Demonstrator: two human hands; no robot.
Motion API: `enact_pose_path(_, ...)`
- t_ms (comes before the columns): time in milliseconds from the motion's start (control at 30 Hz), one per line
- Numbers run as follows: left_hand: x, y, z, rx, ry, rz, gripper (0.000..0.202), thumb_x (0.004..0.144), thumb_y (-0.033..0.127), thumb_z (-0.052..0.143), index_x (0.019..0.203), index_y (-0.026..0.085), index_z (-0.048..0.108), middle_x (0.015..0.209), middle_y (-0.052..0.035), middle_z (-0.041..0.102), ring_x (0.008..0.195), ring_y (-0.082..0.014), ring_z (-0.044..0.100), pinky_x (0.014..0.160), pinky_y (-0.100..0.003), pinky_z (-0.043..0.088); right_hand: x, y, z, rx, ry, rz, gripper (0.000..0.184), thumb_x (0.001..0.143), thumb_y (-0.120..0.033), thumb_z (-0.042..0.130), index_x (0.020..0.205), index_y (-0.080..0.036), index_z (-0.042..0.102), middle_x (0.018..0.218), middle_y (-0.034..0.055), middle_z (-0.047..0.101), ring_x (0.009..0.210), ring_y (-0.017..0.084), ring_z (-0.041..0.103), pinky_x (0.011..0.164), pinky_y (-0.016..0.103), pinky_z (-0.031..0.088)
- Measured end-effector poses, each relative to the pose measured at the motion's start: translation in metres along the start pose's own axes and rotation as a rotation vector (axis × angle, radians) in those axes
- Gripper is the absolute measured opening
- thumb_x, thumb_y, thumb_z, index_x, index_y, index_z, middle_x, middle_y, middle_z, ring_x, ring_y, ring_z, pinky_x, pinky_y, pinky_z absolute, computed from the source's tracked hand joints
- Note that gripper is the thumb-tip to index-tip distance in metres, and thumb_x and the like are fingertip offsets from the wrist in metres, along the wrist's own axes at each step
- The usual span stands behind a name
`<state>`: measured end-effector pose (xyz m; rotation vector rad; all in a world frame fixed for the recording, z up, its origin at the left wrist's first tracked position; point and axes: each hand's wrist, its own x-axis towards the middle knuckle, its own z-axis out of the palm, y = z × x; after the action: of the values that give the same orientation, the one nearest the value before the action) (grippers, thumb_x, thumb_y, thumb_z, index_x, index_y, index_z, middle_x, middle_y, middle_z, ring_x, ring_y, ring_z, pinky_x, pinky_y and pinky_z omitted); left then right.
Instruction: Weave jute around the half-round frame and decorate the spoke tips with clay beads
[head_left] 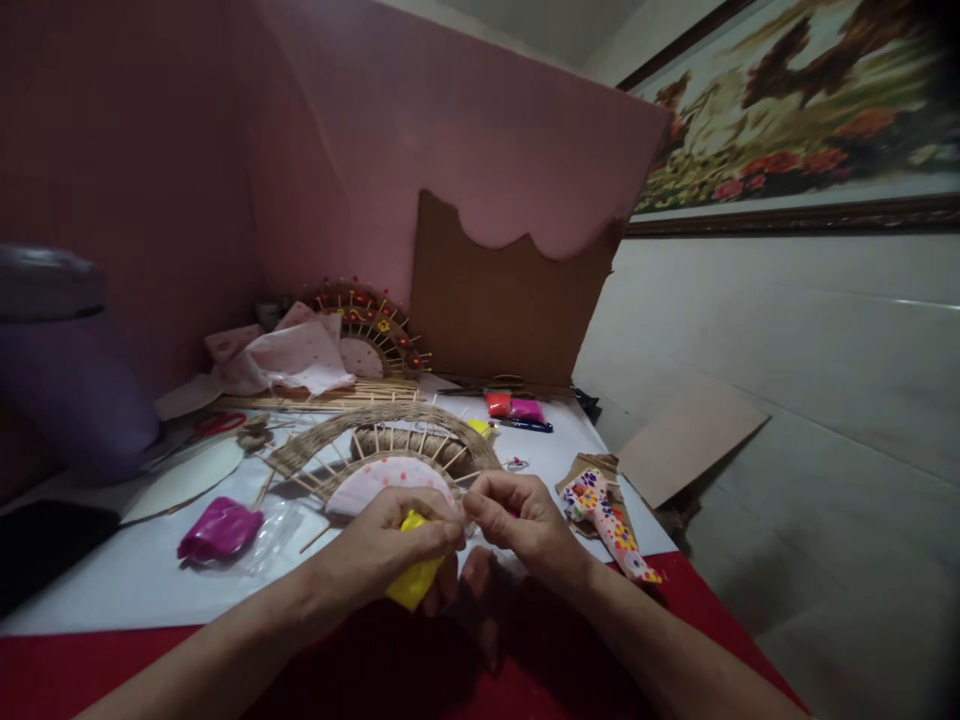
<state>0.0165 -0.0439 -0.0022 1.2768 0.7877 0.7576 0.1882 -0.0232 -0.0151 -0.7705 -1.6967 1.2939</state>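
Note:
My left hand (397,530) is closed around a soft yellow packet (414,588), which looks like modelling clay in plastic. Close beside it, the fingers of my right hand (517,515) are pinched together near the left fingertips. Whatever the right fingers hold is too small to make out. Just beyond both hands lies a half-round fan of sticks (300,452) woven with twine, its middle covered by dotted pink cloth (386,485). A roll of twine (412,445) rests behind the sticks. To the left is a magenta clay packet (220,528) on a clear bag (277,540).
A flower-covered piece (604,510) lies on cardboard at the right. Red and magenta packets (510,405) sit farther back. A decorated fan (375,325), pink cloth (292,350) and brown cardboard (510,300) stand near the wall. A purple bottle (67,380) is at the left.

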Motion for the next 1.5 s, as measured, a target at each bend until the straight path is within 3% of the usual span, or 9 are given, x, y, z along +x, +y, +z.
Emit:
enact_pose_path(167, 0.003, -0.006, -0.003, 0.040, -0.070, -0.010, 0.029, 0.072, 0.043, 0.063, 0.066, 0.015, 0.060, 0.054, -0.0033, 0.064, 0.041, -0.0110, 0.054, 0.044, -0.022, 0.043, 0.000, -0.005, -0.002, -0.026, -0.038, 0.019, 0.033, 0.074, -0.045, 0.065, 0.066, -0.014, 0.056, 0.059, -0.0028, 0.051, 0.052, 0.007, 0.043, 0.050, 0.020, 0.036)
enact_pose_path(300, 0.004, -0.012, -0.005, 0.061, -0.143, 0.000, 0.030, 0.073, 0.043, 0.063, 0.066, 0.014, 0.058, 0.054, -0.0020, 0.064, 0.042, -0.0100, 0.056, 0.044, -0.021, 0.046, -0.001, -0.001, -0.004, 0.041, -0.142, 0.168, 0.036, 0.073, -0.048, 0.065, 0.071, -0.013, 0.055, 0.056, -0.0031, 0.053, 0.042, 0.004, 0.035, 0.039, 0.016, 0.025)
enact_pose_path(567, 0.004, -0.015, -0.002, -0.039, -0.079, 0.089, 0.032, 0.076, 0.049, 0.058, 0.076, 0.017, 0.052, 0.049, 0.0008, 0.061, 0.038, -0.0092, 0.054, 0.040, -0.019, 0.042, -0.004, 0.010, -0.001, 0.181, -0.215, 0.253, 0.041, 0.079, -0.056, 0.054, 0.068, -0.016, 0.049, 0.044, -0.0113, 0.028, 0.036, 0.003, 0.016, 0.034, 0.017, 0.014)
enact_pose_path(733, 0.003, -0.014, -0.001, -0.074, -0.085, 0.115, 0.034, 0.078, 0.050, 0.055, 0.073, 0.016, 0.053, 0.052, 0.0000, 0.060, 0.039, -0.0086, 0.054, 0.040, -0.019, 0.044, -0.007, 0.004, -0.001, 0.077, -0.223, 0.202, 0.041, 0.076, -0.054, 0.059, 0.069, -0.015, 0.052, 0.053, -0.0037, 0.049, 0.041, 0.005, 0.038, 0.038, 0.017, 0.027)
enact_pose_path(867, 0.003, -0.015, -0.001, -0.068, -0.051, 0.092, 0.034, 0.077, 0.051, 0.056, 0.073, 0.018, 0.050, 0.046, 0.0019, 0.058, 0.036, -0.0088, 0.053, 0.038, -0.018, 0.042, -0.008, 0.003, -0.006, 0.057, -0.161, 0.142, 0.034, 0.078, -0.047, 0.062, 0.071, -0.014, 0.054, 0.059, -0.0025, 0.053, 0.045, 0.005, 0.047, 0.041, 0.016, 0.031)
enact_pose_path(1000, 0.001, -0.012, 0.000, -0.047, -0.069, 0.091, 0.034, 0.074, 0.049, 0.060, 0.070, 0.017, 0.050, 0.050, 0.0001, 0.061, 0.038, -0.0091, 0.054, 0.039, -0.019, 0.043, -0.008, 0.003, -0.007, 0.124, -0.250, 0.204, 0.034, 0.078, -0.048, 0.061, 0.074, -0.015, 0.053, 0.059, 0.0001, 0.059, 0.046, 0.009, 0.055, 0.042, 0.017, 0.034)
enact_pose_path(1133, -0.002, -0.007, 0.004, -0.007, -0.043, 0.074, 0.034, 0.070, 0.047, 0.065, 0.067, 0.017, 0.049, 0.051, -0.0005, 0.062, 0.040, -0.0094, 0.055, 0.040, -0.019, 0.044, -0.007, 0.001, -0.006, 0.164, -0.276, 0.204, 0.034, 0.076, -0.047, 0.063, 0.072, -0.014, 0.053, 0.054, -0.0024, 0.056, 0.037, 0.004, 0.045, 0.036, 0.015, 0.023)
enact_pose_path(1367, 0.001, -0.006, 0.004, 0.057, -0.029, 0.051, 0.037, 0.068, 0.051, 0.065, 0.065, 0.017, 0.049, 0.048, -0.0009, 0.062, 0.038, -0.0099, 0.054, 0.038, -0.020, 0.042, -0.005, 0.005, -0.010, 0.232, -0.343, 0.218, 0.024, 0.081, -0.037, 0.060, 0.074, -0.015, 0.055, 0.046, -0.0095, 0.040, 0.036, 0.003, 0.026, 0.036, 0.017, 0.022)
enact_pose_path(1500, 0.002, -0.009, 0.003, 0.088, -0.036, 0.056, 0.036, 0.070, 0.049, 0.064, 0.062, 0.017, 0.049, 0.048, -0.0009, 0.062, 0.037, -0.0096, 0.053, 0.038, -0.020, 0.042, -0.003, 0.006, -0.010, 0.284, -0.361, 0.203, 0.022, 0.077, -0.035, 0.063, 0.072, -0.015, 0.055, 0.045, -0.0102, 0.038, 0.036, 0.003, 0.026, 0.036, 0.018, 0.021)
